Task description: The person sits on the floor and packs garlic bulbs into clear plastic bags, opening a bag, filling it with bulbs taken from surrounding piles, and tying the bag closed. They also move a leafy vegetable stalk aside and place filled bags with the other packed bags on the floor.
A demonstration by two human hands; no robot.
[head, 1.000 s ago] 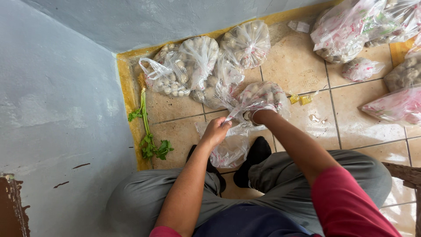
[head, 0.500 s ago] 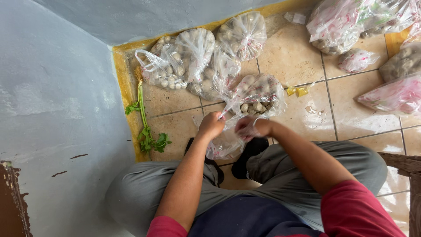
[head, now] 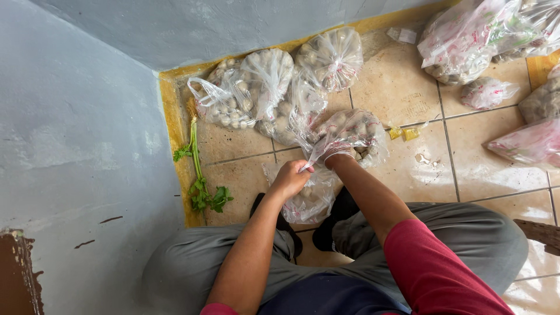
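Head view, looking down on a squatting person in grey trousers and red sleeves, on a beige tiled floor [head: 478,169] in a corner of grey-blue walls [head: 81,128]. The left hand [head: 290,178] is closed in a fist, pinching the drawn-out neck of a clear plastic bag [head: 350,131] filled with small round pale items; the twisted film runs from the fist up and to the right into the bag's bulk. The right hand [head: 337,156] lies under the same film, covered by it, just beside the left hand; whether its fingers are curled or spread cannot be told. This held bag sits on the floor directly in front of the knees, touching a second, flatter bag [head: 309,201] that lies below the left hand, partly over the black shoes [head: 335,221]. Behind, against the yellow skirting [head: 175,122], a cluster of knotted bags [head: 268,87] of similar round items rests in a row, touching one another. A green leafy stem [head: 201,181] lies along the left skirting. Further bags [head: 472,41], some pink-tinted, lie well apart at the upper right.
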